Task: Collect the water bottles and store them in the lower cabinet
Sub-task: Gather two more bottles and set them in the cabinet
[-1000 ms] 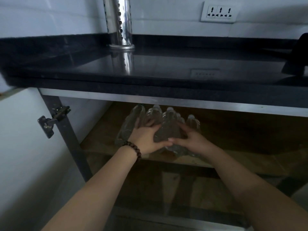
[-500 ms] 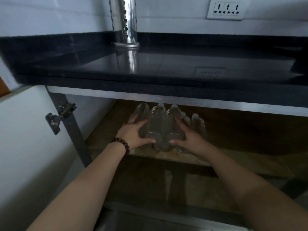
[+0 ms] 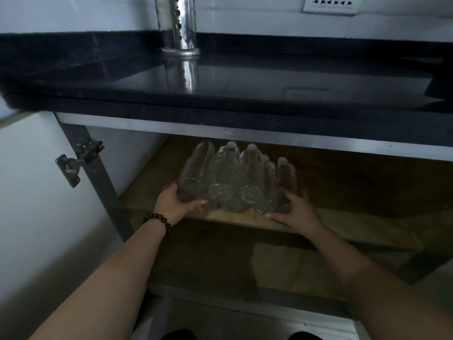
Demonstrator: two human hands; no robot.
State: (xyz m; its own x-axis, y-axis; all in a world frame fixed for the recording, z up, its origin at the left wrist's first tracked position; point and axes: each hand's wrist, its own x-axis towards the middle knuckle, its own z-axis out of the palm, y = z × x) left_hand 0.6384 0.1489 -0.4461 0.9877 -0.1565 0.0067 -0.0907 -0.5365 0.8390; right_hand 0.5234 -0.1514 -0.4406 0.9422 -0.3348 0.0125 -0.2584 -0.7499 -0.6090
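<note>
Several clear plastic water bottles [image 3: 232, 175] lie side by side on the wooden upper shelf [image 3: 355, 224] of the lower cabinet, caps pointing inward and bases toward me. My left hand [image 3: 175, 203], with a bead bracelet at the wrist, cups the base and side of the leftmost bottle. At the other end of the row my right hand [image 3: 295, 208] presses against the rightmost bottles. The fingers of both hands are partly hidden behind the bottles.
The black stone countertop [image 3: 220, 94] overhangs the cabinet opening, with a perforated steel holder [image 3: 177, 25] on it. The white cabinet door [image 3: 31, 204] stands open at the left on its hinge [image 3: 78, 160]. A lower shelf [image 3: 282, 271] lies beneath.
The bottles have been pushed further in and laid flat in a row on the shelf. Both hands have slid from on top of the bundle to its outer sides.
</note>
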